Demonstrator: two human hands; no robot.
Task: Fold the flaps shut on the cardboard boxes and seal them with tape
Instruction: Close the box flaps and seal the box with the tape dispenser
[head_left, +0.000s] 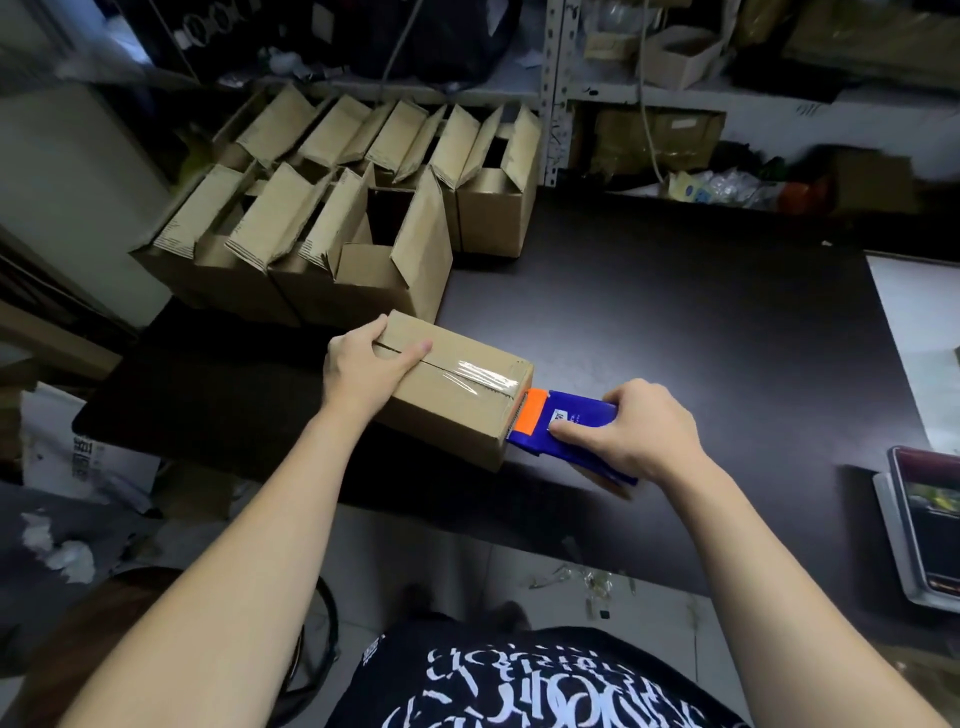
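**Cardboard box with tape over half its seam**

We see the cardboard box lying closed near the front left edge of a dark table, its flaps folded flat so they meet in a seam along the top. A strip of clear tape covers the right half of that seam and bends over the right end of the box. The left half of the seam is bare.

Our left hand grips the left end of the box, fingers curled over the far edge and thumb laid across the top over the seam. Our right hand is wrapped around a blue tape dispenser, thumb pressed on its side. The dispenser's orange front touches the right end face of the box, where the tape comes down.

A small white label sits on the dispenser, but its print is too small for us to read. Our black shirt carries white stylised lettering that we cannot make out either.

Behind the closed box, at the back left of the table, stand two rows of open boxes with their flaps upright. Short dark dashes are printed along some flap edges. Metal shelves with more cartons and loose clutter rise behind them. A metal tray sits at the right edge of the view. On the floor at left lies a white bag with dark printed characters that we cannot read.
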